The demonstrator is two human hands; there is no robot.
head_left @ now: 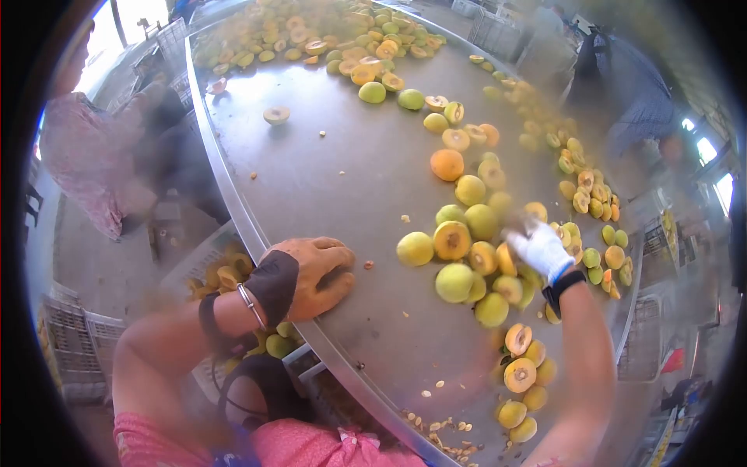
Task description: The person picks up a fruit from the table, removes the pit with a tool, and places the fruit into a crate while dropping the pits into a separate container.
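My left hand (317, 274) rests by the near metal rim of the table, a dark cover and a silver bangle at its wrist. Its fingers are curled in and the palm is hidden, so whatever it may hold does not show. In a white glove with a dark wristband, my right hand (538, 247) reaches into a cluster of yellow-green stone fruit, like apricots or small peaches. Motion smears its fingertips. Beside it lie a cut fruit half (452, 240) showing its inside and a whole green fruit (454, 282). More halves (520, 374) lie nearer my right forearm.
The metal table (350, 210) carries a large fruit heap (311, 31) at its far end and another row (587, 191) along the right. Loose pits (436, 426) lie near me. Below the left edge stands a crate (222, 268) with fruit. People stand or sit on both sides.
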